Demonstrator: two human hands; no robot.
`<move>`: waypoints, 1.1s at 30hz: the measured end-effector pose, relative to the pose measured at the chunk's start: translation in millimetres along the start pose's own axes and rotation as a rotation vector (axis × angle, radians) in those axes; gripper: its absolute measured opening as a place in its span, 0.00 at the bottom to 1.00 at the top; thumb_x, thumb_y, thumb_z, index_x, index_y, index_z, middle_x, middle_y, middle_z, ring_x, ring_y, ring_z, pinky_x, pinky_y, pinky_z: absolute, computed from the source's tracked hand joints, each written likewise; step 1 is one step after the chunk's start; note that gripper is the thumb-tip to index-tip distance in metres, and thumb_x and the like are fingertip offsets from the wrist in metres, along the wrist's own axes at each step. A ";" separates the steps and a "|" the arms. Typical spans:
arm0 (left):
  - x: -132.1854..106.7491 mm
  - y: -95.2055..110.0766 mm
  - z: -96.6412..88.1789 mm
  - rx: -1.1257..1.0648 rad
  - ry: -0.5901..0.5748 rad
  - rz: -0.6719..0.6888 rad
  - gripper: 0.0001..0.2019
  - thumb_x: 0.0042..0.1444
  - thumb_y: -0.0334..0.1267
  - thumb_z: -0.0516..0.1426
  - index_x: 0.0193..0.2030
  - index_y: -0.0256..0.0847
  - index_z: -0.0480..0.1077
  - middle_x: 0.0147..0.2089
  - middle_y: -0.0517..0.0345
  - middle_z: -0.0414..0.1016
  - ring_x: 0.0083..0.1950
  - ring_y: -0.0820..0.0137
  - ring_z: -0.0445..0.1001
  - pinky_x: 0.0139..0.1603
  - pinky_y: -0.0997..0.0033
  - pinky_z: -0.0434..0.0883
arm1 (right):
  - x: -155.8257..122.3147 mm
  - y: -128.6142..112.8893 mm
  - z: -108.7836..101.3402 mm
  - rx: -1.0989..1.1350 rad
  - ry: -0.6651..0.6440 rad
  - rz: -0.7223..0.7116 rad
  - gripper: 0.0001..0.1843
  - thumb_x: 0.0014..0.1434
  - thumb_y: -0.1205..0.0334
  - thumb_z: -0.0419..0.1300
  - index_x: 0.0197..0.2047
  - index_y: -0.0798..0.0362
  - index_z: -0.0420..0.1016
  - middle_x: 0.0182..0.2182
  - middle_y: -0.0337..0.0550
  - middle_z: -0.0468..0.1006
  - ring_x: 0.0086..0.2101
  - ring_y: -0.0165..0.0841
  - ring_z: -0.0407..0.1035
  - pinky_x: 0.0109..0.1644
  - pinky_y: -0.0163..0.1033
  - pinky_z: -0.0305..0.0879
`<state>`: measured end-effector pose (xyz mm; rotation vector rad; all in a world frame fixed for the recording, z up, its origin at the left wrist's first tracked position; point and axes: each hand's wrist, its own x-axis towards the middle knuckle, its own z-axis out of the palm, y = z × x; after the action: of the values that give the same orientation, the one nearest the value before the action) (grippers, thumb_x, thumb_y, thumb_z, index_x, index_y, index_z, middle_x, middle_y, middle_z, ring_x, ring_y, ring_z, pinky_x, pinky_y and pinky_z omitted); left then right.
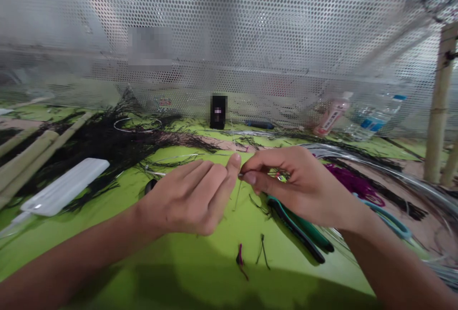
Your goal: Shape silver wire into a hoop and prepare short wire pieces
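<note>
My left hand [196, 198] is closed in front of me, its back toward me and its thumb pointing up. What its curled fingers hold, if anything, is hidden. Close beside it, my right hand [304, 181] pinches a thin dark strand [236, 195] between thumb and index finger, and the strand's end hangs below the fingertips. Green-handled pliers [300, 231] lie on the lime-green surface [200, 267] just under my right hand. Nearer to me are a short dark tied strand [264, 252] and a purple-and-black scrap [241, 260].
Black fibre bundles [82, 143], bamboo poles [39, 157] and a white power strip [66, 186] lie left. To the right are coiled clear wire [375, 162], purple cord [352, 183], blue-handled scissors [390, 219] and two bottles [379, 117]. A perforated metal panel [250, 28] stands behind.
</note>
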<state>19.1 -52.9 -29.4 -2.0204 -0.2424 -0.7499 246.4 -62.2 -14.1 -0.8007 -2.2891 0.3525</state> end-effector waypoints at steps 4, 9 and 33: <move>-2.0 -2.5 0.5 -0.040 0.005 -0.081 0.08 0.63 0.20 0.62 0.49 0.22 0.74 0.29 0.59 0.75 0.26 0.71 0.75 0.21 0.67 0.73 | -3.9 12.9 10.3 -0.444 0.304 -0.430 0.07 0.66 0.75 0.63 0.46 0.57 0.78 0.37 0.46 0.84 0.38 0.35 0.79 0.42 0.40 0.78; -0.4 -3.5 -6.2 -0.080 -0.008 -0.108 0.08 0.66 0.22 0.60 0.50 0.21 0.74 0.27 0.59 0.75 0.27 0.72 0.73 0.22 0.66 0.70 | -6.7 20.3 17.7 -0.566 0.434 -0.604 0.07 0.63 0.72 0.70 0.45 0.57 0.80 0.34 0.46 0.85 0.36 0.35 0.81 0.46 0.40 0.82; -5.3 4.0 6.8 -0.062 0.013 -0.110 0.06 0.65 0.23 0.61 0.48 0.27 0.74 0.29 0.62 0.74 0.30 0.73 0.78 0.27 0.73 0.78 | -4.5 7.3 4.4 -0.597 0.470 -0.543 0.05 0.64 0.70 0.68 0.37 0.50 0.81 0.30 0.39 0.87 0.29 0.32 0.82 0.36 0.36 0.81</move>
<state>19.5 -48.8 -37.9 -2.0726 -0.3287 -0.8484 249.3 -59.5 -23.0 -0.4273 -2.0471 -0.7178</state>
